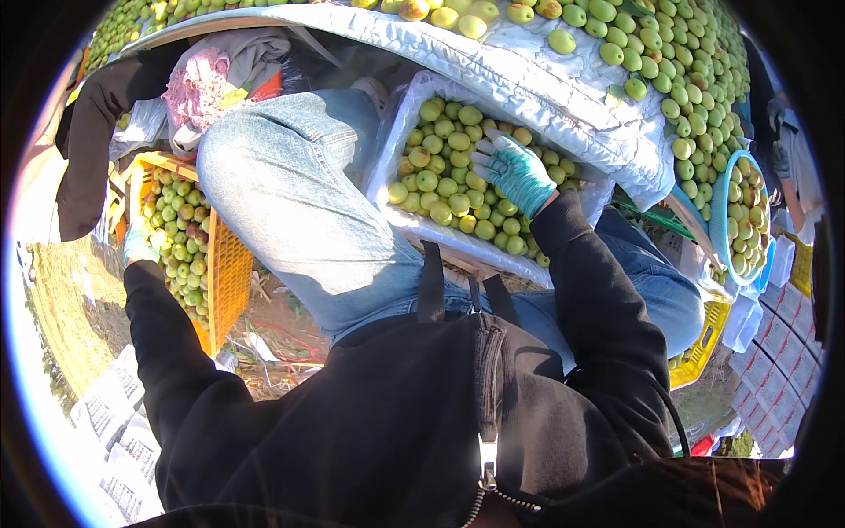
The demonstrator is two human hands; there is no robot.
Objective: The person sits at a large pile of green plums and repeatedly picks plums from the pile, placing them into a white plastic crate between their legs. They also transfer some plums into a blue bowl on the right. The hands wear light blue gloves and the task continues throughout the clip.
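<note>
My right hand [518, 174], in a teal glove with pale fingertips, lies over a lined box [380, 176] on the far side of my lap. Its fingers are stretched out, resting on the round green jujubes [458, 180] that fill the box. A few of these fruits have brown patches. Off to the left, my left hand [141, 246], also gloved, is at the near left side of an orange plastic crate [231, 273]. That crate holds more jujubes [180, 233], greener and browner mixed. The left fingers are too small and partly hidden to make out.
Beyond the box, a quilted silvery cover [528, 79] edges a large heap of jujubes [651, 53]. At right stand a blue-rimmed basket [729, 220], a yellow crate [704, 348] and stacked cartons [779, 361]. Another person's dark sleeve [97, 132] reaches in at far left, near a pink cloth [201, 88].
</note>
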